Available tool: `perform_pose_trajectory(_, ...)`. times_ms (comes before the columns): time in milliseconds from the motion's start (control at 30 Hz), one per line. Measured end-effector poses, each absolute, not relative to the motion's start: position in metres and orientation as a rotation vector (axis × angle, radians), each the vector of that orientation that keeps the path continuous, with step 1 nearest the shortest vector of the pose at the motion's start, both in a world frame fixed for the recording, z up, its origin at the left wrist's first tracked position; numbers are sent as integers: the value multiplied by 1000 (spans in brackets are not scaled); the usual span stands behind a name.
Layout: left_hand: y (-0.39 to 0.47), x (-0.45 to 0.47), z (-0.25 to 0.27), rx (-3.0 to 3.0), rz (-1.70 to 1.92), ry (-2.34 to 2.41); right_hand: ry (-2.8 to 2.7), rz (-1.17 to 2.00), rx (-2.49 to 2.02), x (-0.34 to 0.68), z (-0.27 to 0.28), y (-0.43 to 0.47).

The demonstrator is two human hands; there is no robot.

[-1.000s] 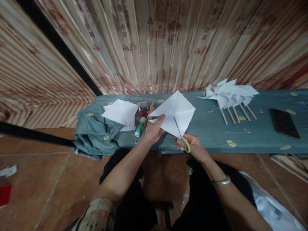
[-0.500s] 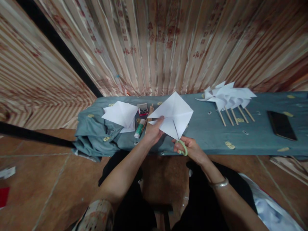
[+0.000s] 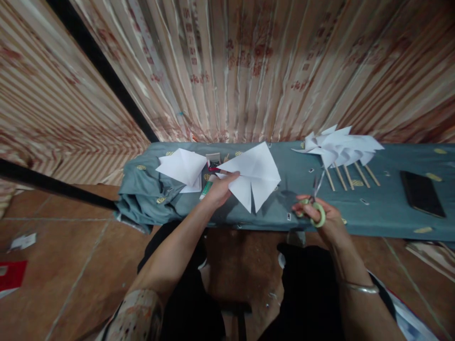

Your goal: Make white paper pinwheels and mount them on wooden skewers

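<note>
A square sheet of white paper (image 3: 261, 163), creased and slit in from two corners, is pinched at its left side by my left hand (image 3: 222, 188). The slit at its near corner gapes. My right hand (image 3: 320, 213) grips a pair of scissors (image 3: 319, 214) by light green handles, apart from the paper on its right, blades pointing away from me. Left of the paper lie a stack of white sheets (image 3: 183, 166), a small box of pins (image 3: 213, 162) and a green-and-white glue stick (image 3: 207, 188), partly hidden by my left hand and the sheet.
Several white paper pinwheels (image 3: 343, 148) on wooden sticks lie at the right, with a dark phone (image 3: 422, 193) beyond them. A teal cloth (image 3: 387, 222) covers the narrow table. A pleated curtain (image 3: 245, 85) hangs behind, and a black pole (image 3: 103, 71) slants at the left.
The scissors have come out of the paper and moved right with my right hand. The slit at the near corner has widened. My left hand still holds the sheet.
</note>
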State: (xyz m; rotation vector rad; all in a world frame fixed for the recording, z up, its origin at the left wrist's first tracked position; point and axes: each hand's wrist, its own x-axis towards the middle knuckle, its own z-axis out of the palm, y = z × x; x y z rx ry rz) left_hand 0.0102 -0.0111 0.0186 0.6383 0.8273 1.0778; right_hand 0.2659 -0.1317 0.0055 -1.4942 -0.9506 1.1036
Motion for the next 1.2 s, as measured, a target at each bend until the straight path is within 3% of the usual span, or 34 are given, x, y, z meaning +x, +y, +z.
perform_pose_trajectory(133, -24, 25, 11, 756, 927, 865, -978, 875, -1484, 264, 9, -124)
perform_pose_trajectory(367, -44, 38, 8, 834, 782, 898, -1116, 1016, -1496, 246, 13, -119)
perform_pose_trajectory(533, -49, 35, 21, 653, 771, 776, -911, 980, -1427, 239, 9, -115)
perform_pose_trajectory(767, -65, 60, 18, 737, 825, 685, -806, 717, -1369, 228, 10, -100)
perform_pose_trajectory(1200, -56, 70, 8, 697, 1182, 940, -793, 891, -1333, 201, 0, -80)
